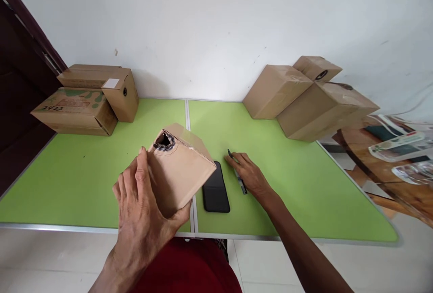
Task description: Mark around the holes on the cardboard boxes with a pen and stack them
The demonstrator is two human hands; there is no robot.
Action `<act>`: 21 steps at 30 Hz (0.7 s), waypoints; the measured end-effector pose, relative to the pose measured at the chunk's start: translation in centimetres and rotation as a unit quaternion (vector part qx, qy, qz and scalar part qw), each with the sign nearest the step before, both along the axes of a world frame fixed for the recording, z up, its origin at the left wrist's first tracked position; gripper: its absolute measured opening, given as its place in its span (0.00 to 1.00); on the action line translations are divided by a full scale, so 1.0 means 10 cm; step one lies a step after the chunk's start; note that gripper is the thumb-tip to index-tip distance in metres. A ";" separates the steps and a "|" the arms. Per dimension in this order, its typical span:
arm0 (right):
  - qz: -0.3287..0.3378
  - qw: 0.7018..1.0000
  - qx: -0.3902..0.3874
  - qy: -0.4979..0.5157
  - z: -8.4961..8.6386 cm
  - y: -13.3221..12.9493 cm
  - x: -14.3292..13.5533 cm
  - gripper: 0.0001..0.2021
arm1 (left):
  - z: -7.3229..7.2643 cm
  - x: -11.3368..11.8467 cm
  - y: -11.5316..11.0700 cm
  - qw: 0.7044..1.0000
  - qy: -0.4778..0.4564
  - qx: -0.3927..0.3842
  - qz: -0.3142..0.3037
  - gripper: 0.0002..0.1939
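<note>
My left hand [138, 207] grips a small brown cardboard box [182, 166], fingers along its left side and thumb at the bottom. The box is tilted above the table, near its front edge. A ragged hole [164, 141] with dark, scribbled edges is cut near one corner of the box. On the right, my right hand [250, 173] is closed around a dark pen [241, 182] at the table surface; the fingers partly cover it. Between my hands a black smartphone [215, 191] lies on the table, its upper left part hidden by the box.
The green table [162, 112] has a pale seam down its middle. At the back left stand several cardboard boxes [74, 108], one with a white label. More boxes [304, 99] stand at the back right. A wooden table [375, 157] holding plastic packages adjoins the right side.
</note>
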State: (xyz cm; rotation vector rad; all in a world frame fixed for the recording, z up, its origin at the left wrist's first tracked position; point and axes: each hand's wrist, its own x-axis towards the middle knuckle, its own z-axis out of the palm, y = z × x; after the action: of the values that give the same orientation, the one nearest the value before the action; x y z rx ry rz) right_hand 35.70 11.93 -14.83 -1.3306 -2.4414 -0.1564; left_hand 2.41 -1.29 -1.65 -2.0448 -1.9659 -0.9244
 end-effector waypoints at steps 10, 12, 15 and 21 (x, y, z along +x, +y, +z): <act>-0.043 0.995 -0.069 -0.048 0.08 -0.18 -0.01 0.28 | 0.01 0.02 -0.02 1.000 -0.001 -0.026 -0.002 0.68; -0.097 0.992 -0.071 -0.030 0.19 -0.32 -0.10 0.27 | 0.01 0.01 -0.04 0.999 0.016 -0.029 -0.002 0.71; -0.197 0.977 -0.083 0.005 0.31 -0.66 -0.43 0.14 | 0.01 0.01 -0.05 0.999 0.036 -0.026 -0.005 0.71; -0.328 0.927 -0.175 0.053 0.30 -1.12 -1.27 0.22 | 0.01 0.00 -0.09 0.998 0.048 -0.042 -0.016 0.73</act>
State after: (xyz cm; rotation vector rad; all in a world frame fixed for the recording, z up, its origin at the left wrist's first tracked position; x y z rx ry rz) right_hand 23.04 0.72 -11.87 -2.2138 -1.8970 0.1944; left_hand 2.44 -2.16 -1.56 -2.1284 -1.9584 -0.7458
